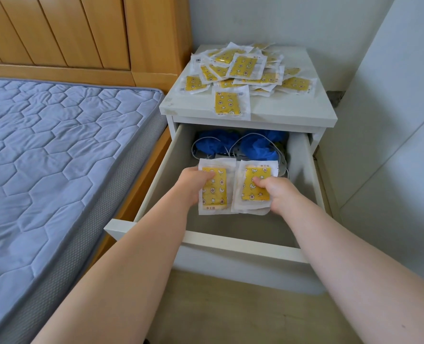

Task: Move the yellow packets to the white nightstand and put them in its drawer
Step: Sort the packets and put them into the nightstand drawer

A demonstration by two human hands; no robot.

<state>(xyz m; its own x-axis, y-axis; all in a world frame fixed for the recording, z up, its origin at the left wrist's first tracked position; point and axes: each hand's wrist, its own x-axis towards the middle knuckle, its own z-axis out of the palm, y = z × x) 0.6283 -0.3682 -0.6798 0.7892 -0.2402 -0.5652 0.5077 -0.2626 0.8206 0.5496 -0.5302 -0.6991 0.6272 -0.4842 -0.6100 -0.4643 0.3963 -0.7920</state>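
In the one open drawer (156, 175) of the white wooden nightstand (293, 105), the left hand (193, 181) is gripping one yellow star-patterned packet (214, 194). The right hand (276, 192) is pinching a thin stack (253, 187) of them, number unclear. A pile (240, 68), too overlapped for counting, is lying on top. Two blue crumpled bundles (216, 142) are sitting behind.

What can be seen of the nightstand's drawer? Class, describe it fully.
The drawer is white, seemingly painted board, with plain flat walls and a greyish floor. It is pulled far out of the nightstand, level, beside the bed. At its back lie blue crumpled things and white cables. The left hand and right hand each hold yellow packets inside it; whether they touch it cannot be told.
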